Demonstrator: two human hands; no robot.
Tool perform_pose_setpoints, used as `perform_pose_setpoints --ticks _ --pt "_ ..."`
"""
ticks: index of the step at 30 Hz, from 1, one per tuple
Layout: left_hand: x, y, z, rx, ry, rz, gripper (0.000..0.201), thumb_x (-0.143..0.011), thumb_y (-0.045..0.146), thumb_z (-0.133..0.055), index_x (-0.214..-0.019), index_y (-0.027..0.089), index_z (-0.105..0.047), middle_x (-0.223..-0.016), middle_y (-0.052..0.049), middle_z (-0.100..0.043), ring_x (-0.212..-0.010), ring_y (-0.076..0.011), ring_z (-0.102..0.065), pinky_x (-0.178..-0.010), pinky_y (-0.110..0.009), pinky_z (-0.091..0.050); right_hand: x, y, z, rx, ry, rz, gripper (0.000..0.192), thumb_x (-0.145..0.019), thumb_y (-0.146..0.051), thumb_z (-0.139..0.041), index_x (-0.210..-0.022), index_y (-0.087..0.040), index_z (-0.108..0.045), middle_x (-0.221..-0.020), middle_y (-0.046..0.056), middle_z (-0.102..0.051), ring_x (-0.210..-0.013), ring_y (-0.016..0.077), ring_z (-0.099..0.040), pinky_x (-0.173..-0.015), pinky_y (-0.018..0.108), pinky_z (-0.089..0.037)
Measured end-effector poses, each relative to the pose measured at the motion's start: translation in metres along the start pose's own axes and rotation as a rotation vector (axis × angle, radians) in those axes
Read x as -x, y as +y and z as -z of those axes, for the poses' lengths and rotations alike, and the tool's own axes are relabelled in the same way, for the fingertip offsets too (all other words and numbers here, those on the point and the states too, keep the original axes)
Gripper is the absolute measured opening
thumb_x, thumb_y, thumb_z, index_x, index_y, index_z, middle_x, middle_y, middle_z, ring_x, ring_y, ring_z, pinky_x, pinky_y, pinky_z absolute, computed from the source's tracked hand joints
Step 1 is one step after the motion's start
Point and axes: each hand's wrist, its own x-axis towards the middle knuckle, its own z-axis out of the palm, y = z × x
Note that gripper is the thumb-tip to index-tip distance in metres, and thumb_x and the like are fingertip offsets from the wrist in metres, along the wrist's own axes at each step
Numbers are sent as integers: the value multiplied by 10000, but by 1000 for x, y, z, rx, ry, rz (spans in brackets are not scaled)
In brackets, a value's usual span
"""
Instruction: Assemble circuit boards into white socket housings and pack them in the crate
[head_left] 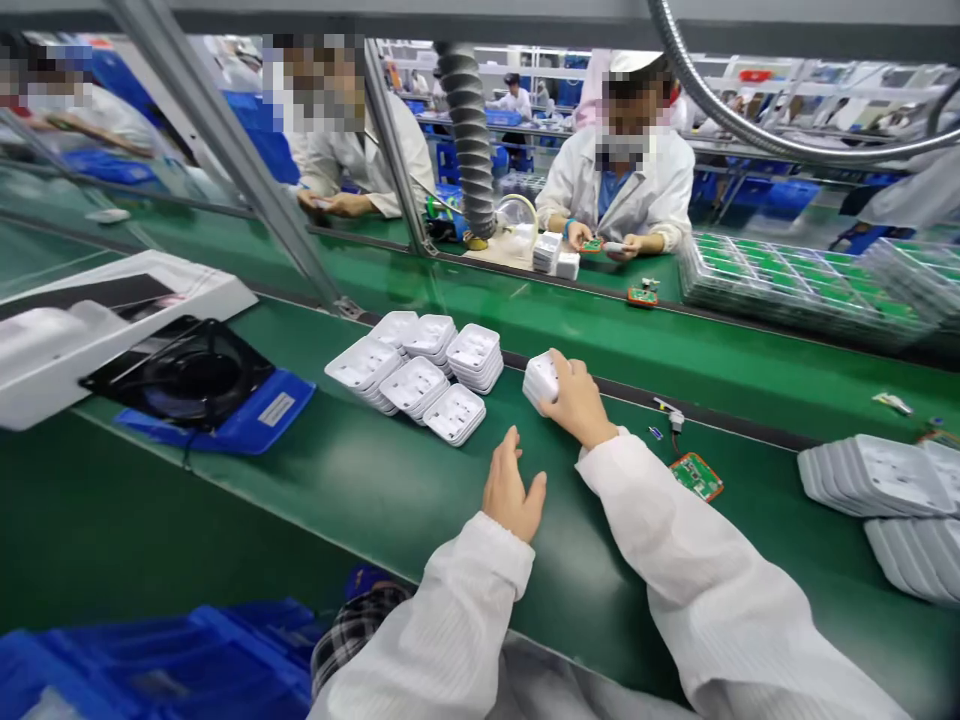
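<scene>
My right hand (576, 400) grips a small stack of white plastic covers (540, 380) standing on the green conveyor belt (375, 480). My left hand (512, 490) rests empty on the belt just in front of it, fingers slightly apart. To the left lie several more stacks of white covers (420, 375). A small green circuit board (697, 476) lies on the belt to the right of my right arm, with small loose parts (670, 415) behind it.
A black fan on a blue base (202, 385) and a white machine (90, 320) stand at left. White cover stacks (877, 480) lie at right. Across the belt, people in white coats work beside trays of green boards (795, 280). Blue bins (150, 660) sit at the bottom left.
</scene>
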Motion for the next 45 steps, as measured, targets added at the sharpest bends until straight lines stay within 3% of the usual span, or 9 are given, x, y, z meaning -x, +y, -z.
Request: perform_pose_setpoints --ticks 6,10,13,17,21,25,32,37,45 --pt "3 13 24 254 21 108 683 -794 308 -572 -1401 193 -281 -1342 -178 -439 -1109 -253 -535 -898 -457 -459 25 -12 43 -365 40 105 766 -680 -370 -704 -1359 -249 -371 -1336 96 -464 -1202 313 -460 -1018 454 -373" --pt "22 11 41 820 -66 133 734 -800 557 -544 -1382 176 -310 -1351 -189 -451 -1159 -272 -521 -928 -432 -458 76 -54 43 -830 -303 198 799 -694 -497 -712 -1363 -256 -346 -1394 86 -425 -1252 294 -443 -1032 431 -378" --pt "54 -7 66 980 63 167 791 -748 621 -585 -1359 174 -355 -1350 -166 -471 -1220 -279 -483 -1009 -421 -411 106 -95 20 -1093 -602 202 791 -702 -523 -712 -1358 -268 -351 -1399 91 -425 -1254 287 -445 -1022 423 -392" --pt "114 -37 133 735 227 224 912 -682 538 -704 -1422 207 -288 -1419 -164 -402 -1266 -294 -442 -1027 -426 -395 128 -145 -20 -1294 -1065 101 781 -694 -473 -746 -1350 -270 -374 -1365 88 -458 -1217 274 -474 -1000 430 -401" --pt "175 -50 200 266 160 176 581 -745 336 -667 -1294 218 -517 -1209 -110 -594 -1099 -254 -566 -965 -402 -437 153 -191 -67 -1229 -1528 -2 698 -660 -434 -781 -1262 -242 -486 -1176 68 -570 -1043 231 -559 -822 340 -493" --pt "226 -67 230 93 241 341 458 -734 303 -642 -1182 216 -605 -1093 -88 -644 -981 -236 -610 -894 -390 -475 184 -237 -113 -1164 -1808 -107 613 -710 -582 -687 -1179 -214 -547 -942 47 -604 -728 144 -573 -588 247 -477" --pt "294 -126 242 314 705 801 396 -756 389 -610 -1053 129 -575 -1000 -117 -666 -904 -243 -630 -817 -402 -490 217 -312 -176 -917 -1524 213 626 -705 -491 -735 -1209 -209 -495 -1003 50 -595 -833 170 -577 -685 285 -489" --pt "321 -144 267 358 620 850 380 -711 400 -666 -990 150 -601 -916 -71 -687 -869 -248 -633 -826 -411 -477 229 -347 -208 -779 -1491 494 550 -739 -496 -705 -1167 -195 -534 -983 50 -627 -878 196 -587 -776 327 -482" --pt "351 -177 245 927 1078 809 579 -695 525 -693 -1098 114 -628 -1031 -138 -682 -982 -286 -630 -886 -428 -479 252 -365 -232 -828 -1578 517 434 -855 -484 -574 -1168 -193 -499 -927 41 -629 -822 190 -611 -735 327 -494"
